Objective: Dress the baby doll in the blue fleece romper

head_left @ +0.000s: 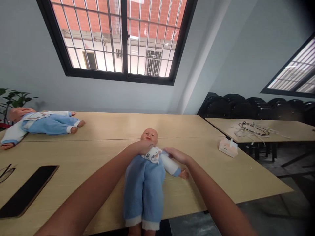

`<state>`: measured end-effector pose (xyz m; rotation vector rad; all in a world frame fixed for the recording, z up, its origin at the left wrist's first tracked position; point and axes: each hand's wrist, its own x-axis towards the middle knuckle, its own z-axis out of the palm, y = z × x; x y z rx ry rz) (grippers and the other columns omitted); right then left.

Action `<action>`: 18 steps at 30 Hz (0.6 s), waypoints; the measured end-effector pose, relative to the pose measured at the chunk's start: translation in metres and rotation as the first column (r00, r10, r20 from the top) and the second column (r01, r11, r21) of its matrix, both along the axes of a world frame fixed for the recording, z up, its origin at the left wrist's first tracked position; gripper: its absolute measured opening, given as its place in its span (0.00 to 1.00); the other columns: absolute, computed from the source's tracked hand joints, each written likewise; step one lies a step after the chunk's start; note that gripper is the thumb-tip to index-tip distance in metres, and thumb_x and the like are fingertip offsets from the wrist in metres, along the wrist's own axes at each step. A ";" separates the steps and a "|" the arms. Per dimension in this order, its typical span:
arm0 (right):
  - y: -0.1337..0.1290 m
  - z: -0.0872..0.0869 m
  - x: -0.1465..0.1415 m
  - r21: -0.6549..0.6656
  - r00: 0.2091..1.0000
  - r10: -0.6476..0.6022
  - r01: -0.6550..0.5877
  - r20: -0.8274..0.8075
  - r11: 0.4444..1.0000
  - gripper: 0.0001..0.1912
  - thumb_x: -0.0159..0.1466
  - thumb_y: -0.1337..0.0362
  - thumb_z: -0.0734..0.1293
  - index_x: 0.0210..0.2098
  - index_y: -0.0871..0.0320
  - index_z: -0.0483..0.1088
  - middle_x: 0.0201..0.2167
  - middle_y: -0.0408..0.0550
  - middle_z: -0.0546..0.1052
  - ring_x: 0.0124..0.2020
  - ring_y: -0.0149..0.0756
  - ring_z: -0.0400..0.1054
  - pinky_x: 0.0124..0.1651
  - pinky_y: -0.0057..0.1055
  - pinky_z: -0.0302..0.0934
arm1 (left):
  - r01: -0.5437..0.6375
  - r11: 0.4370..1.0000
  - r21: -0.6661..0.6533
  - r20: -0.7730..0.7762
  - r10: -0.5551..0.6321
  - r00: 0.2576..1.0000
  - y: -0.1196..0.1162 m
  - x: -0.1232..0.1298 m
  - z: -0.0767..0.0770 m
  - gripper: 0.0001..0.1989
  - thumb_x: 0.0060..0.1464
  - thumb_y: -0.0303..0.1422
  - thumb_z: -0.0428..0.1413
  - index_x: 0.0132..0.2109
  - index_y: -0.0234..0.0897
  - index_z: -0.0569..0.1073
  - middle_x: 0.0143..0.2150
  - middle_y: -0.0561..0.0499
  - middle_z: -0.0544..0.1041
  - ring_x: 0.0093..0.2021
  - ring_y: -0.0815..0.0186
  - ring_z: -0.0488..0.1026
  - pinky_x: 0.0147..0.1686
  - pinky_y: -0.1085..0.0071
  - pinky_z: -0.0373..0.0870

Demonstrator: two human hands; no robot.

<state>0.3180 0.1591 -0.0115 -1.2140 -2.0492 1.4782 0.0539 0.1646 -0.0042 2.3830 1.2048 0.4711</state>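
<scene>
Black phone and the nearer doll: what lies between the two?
In the head view, the person's left forearm crosses between the phone and the nearer doll, with tabletop showing on either side.

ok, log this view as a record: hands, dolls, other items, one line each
near baby doll: on its back, blue trousers, legs past near table edge
left hand: at doll's upper chest, below chin
right hand: at doll's upper sleeve
second baby doll: on its back, far left
smartphone: left, screen dark
eyeglasses: cut off at left
tissue box: right
cables: tangled, right-hand table
</scene>
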 end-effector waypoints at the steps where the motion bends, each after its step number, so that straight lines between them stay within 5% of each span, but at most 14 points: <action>1: -0.009 0.001 0.009 0.016 1.000 0.003 -0.003 -0.011 1.000 0.29 0.66 0.38 0.62 0.37 0.59 0.75 0.34 0.49 0.79 0.35 0.40 0.69 0.43 0.38 0.67 | 0.008 1.000 -0.011 -0.048 -0.008 0.999 0.001 0.000 0.000 0.12 0.64 0.36 0.53 0.42 0.39 0.80 0.46 0.44 0.84 0.46 0.58 0.79 0.49 0.67 0.71; 7: -0.100 0.010 0.053 0.227 0.998 0.041 -0.031 -0.038 0.973 0.31 0.72 0.39 0.57 0.33 0.58 0.77 0.41 0.53 0.78 0.46 0.44 0.71 0.54 0.39 0.64 | 0.036 0.998 -0.052 -0.276 -0.049 0.960 -0.001 0.011 0.000 0.17 0.66 0.38 0.49 0.53 0.39 0.79 0.59 0.43 0.80 0.57 0.56 0.77 0.56 0.65 0.71; 11: -0.157 0.008 0.055 0.359 0.996 -0.079 0.060 0.036 0.931 0.25 0.73 0.45 0.59 0.39 0.55 0.79 0.41 0.52 0.78 0.45 0.44 0.72 0.53 0.39 0.65 | -0.006 0.999 -0.037 -0.343 -0.007 0.939 -0.009 0.023 -0.001 0.29 0.63 0.50 0.52 0.63 0.37 0.74 0.65 0.38 0.74 0.63 0.49 0.73 0.59 0.58 0.70; 14: -0.174 0.001 0.049 0.511 0.971 -0.238 0.193 0.023 0.838 0.23 0.73 0.47 0.61 0.35 0.55 0.79 0.37 0.51 0.77 0.41 0.43 0.72 0.46 0.37 0.65 | -0.022 1.000 -0.010 -0.367 0.017 0.930 -0.017 0.030 -0.004 0.33 0.60 0.54 0.54 0.65 0.38 0.73 0.66 0.38 0.74 0.65 0.48 0.71 0.61 0.58 0.69; 18: -0.172 0.000 0.037 0.661 0.912 -0.382 0.379 -0.149 0.647 0.21 0.73 0.50 0.62 0.33 0.54 0.78 0.35 0.52 0.76 0.40 0.42 0.71 0.45 0.36 0.66 | -0.029 0.999 0.021 -0.399 0.035 0.916 -0.021 0.036 -0.009 0.34 0.60 0.53 0.56 0.65 0.38 0.72 0.65 0.38 0.74 0.65 0.48 0.71 0.62 0.59 0.68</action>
